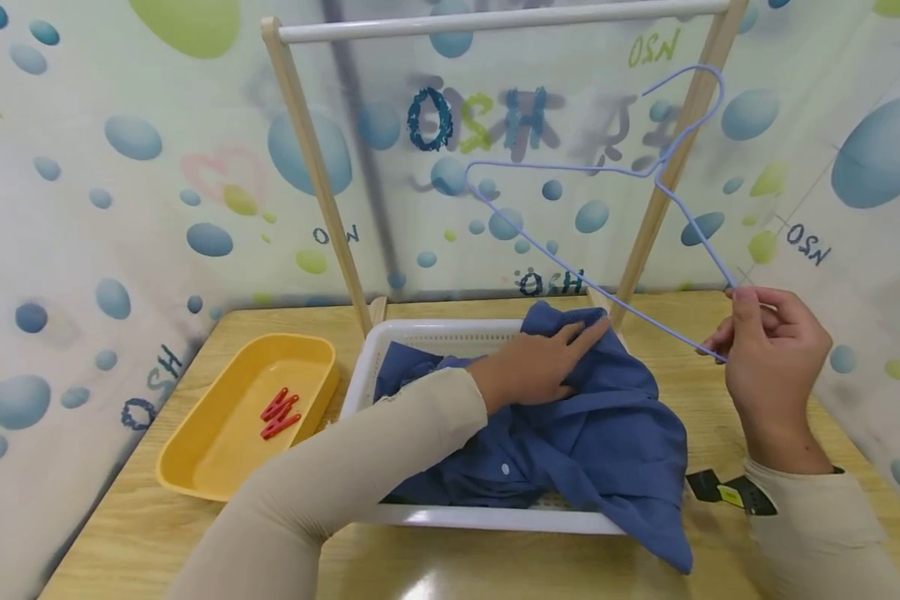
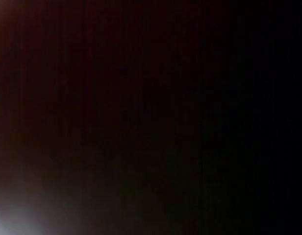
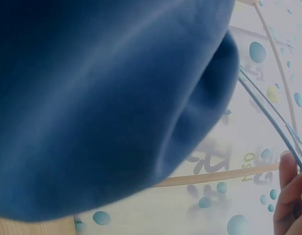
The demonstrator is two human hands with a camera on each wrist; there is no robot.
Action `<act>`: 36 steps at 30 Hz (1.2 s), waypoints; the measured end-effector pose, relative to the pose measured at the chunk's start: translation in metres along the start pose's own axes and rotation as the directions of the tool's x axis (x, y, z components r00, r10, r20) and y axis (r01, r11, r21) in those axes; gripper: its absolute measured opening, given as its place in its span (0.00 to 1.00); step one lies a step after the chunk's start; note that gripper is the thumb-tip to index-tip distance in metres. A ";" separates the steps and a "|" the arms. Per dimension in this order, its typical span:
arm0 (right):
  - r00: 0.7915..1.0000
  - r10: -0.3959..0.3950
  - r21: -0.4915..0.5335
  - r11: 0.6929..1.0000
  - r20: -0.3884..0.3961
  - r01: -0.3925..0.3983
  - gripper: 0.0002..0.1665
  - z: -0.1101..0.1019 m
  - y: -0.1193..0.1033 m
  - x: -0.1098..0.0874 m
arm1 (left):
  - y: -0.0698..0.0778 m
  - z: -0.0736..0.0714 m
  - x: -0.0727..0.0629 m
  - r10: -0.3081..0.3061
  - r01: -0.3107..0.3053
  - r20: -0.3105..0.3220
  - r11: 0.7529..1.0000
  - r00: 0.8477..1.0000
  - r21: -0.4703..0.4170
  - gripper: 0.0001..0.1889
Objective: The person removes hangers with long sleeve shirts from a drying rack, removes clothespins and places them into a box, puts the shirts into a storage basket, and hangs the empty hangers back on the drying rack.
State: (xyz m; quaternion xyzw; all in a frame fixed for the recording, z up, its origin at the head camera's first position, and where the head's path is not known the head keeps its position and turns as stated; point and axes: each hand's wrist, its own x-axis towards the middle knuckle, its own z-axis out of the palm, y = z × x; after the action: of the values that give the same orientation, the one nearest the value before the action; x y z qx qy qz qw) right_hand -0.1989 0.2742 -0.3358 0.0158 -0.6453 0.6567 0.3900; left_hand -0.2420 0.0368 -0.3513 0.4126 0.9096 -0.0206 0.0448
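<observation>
A blue buttoned shirt (image 1: 600, 433) lies bunched in a white plastic basket (image 1: 487, 517), with one part hanging over the right front rim. On the shirt's upper part rests my left hand (image 1: 536, 367), index and middle fingers stretched out. My right hand (image 1: 776, 350) pinches a light-blue wire hanger (image 1: 570, 268) at its right corner, holding it up above the table with the hook on top. In the right wrist view the shirt (image 3: 107, 107) fills the left side, and the fingers (image 3: 287, 181) grip the hanger at the right edge. The left wrist view is nearly black.
A yellow tray (image 1: 187, 483) with several red clothespins (image 1: 280, 427) stands left of the basket. Behind rises a rack with wooden posts (image 1: 315, 167) and a white crossbar (image 1: 495, 22). A black strap (image 1: 750, 498) is at the right cuff. The wooden table (image 1: 390, 567) meets a patterned backdrop.
</observation>
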 end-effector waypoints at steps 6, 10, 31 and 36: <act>1.000 0.009 0.023 1.000 0.000 -0.009 0.16 0.001 0.003 0.000 | 0.005 0.010 0.002 0.063 -0.060 0.018 0.990 0.998 -0.125 0.41; 1.000 0.002 -0.026 1.000 0.004 -0.002 0.16 0.003 0.005 0.000 | 0.007 0.009 0.003 -0.006 0.008 0.043 0.998 0.999 -0.054 0.31; 1.000 -0.003 -0.098 0.995 0.009 0.003 0.13 0.005 0.007 -0.002 | 0.010 0.028 -0.006 -0.055 0.065 0.277 0.998 0.959 -0.025 0.12; 1.000 -0.003 -0.102 0.995 0.012 0.004 0.15 0.005 0.008 -0.002 | 0.010 0.041 -0.006 -0.054 0.070 0.344 0.997 0.937 -0.033 0.13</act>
State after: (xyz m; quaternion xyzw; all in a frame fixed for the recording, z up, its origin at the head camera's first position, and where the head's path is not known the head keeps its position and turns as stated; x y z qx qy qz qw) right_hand -0.2039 0.2703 -0.3424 0.0009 -0.6803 0.6220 0.3876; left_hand -0.2280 0.0358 -0.3917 0.3728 0.9007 -0.0731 0.2110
